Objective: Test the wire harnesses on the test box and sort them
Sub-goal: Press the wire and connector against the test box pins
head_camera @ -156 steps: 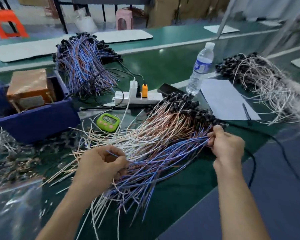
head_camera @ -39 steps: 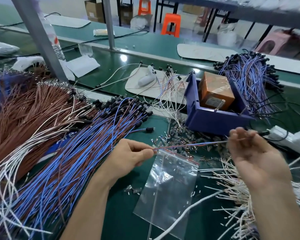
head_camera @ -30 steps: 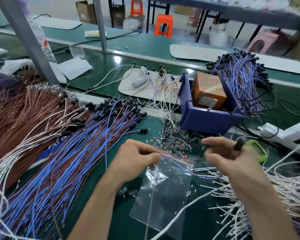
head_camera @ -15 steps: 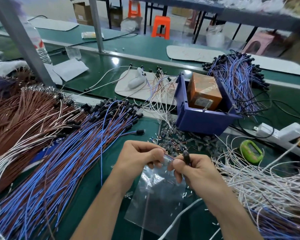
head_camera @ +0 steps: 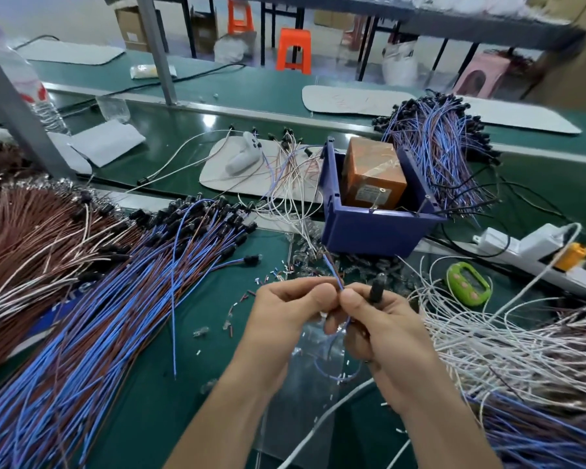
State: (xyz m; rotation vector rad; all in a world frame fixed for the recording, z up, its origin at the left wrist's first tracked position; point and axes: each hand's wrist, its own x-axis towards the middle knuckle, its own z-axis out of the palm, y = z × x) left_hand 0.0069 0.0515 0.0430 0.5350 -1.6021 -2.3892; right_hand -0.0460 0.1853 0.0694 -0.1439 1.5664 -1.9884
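- Left hand (head_camera: 291,309): fingers curled, thumb and forefinger pinched on the thin blue-and-brown wire (head_camera: 332,270).
- Right hand (head_camera: 389,333): thumb clamped on the same wire just beside the left pinch. The wire's black plug (head_camera: 376,287) pokes up between its fingers.
- The wire is off the table (head_camera: 142,411), held over a clear bag (head_camera: 305,394), in front of the blue bin (head_camera: 376,231). Its slack loops down below the hands. I see it plugged into nothing.
- Risk 1: when the hands lift, the hanging loop could snag the white wires (head_camera: 508,350) to the right and drag strays along.
- Risk 2: the two pinches sit close together on thin strands. A hard pull could kink them or strain the joint at the plug.
- Risk 3: mis-sort. The blue pile (head_camera: 115,299) on the left looks the same colour, so I could not pick out an untested wire dropped there.
- Risk 4: small loose bits (head_camera: 278,275) litter the table near the bag. A sweep of a wrist could scatter them.
- I judge the orange box (head_camera: 372,174) in the bin to be the tester. Reaching it means crossing those bits, with loose wires (head_camera: 295,184) lying just beside the bin.
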